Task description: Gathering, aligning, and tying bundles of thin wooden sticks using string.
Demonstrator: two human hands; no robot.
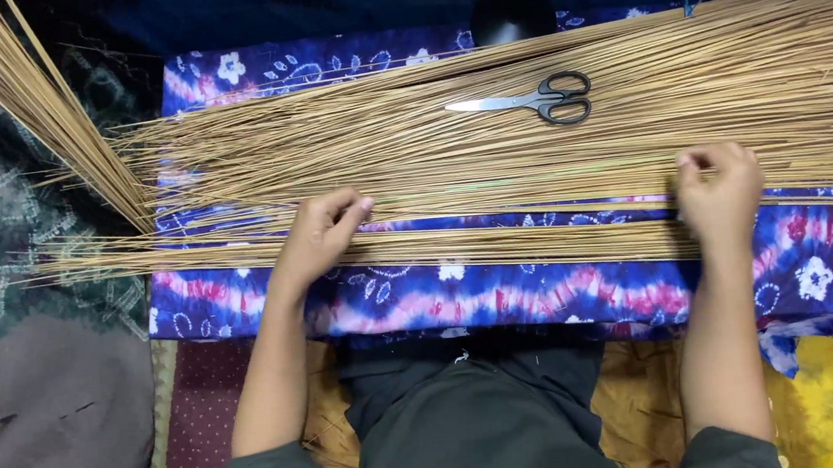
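A long layer of thin dry sticks (489,147) was spread across a tie-dyed cloth (502,292). The left hand (321,234) and right hand (720,187) were curled, fingertips pinching strands at its near edge. Black-handled scissors (530,101) lay farther off.

Scissors (533,100) on the far stick bundle (489,142), nearer stick row (498,242) before it, both on a cloth (502,292)

Scissors (535,100) lie atop the far stick pile (488,132) — bare patterned cloth (502,297) nearest the body offers open passage.
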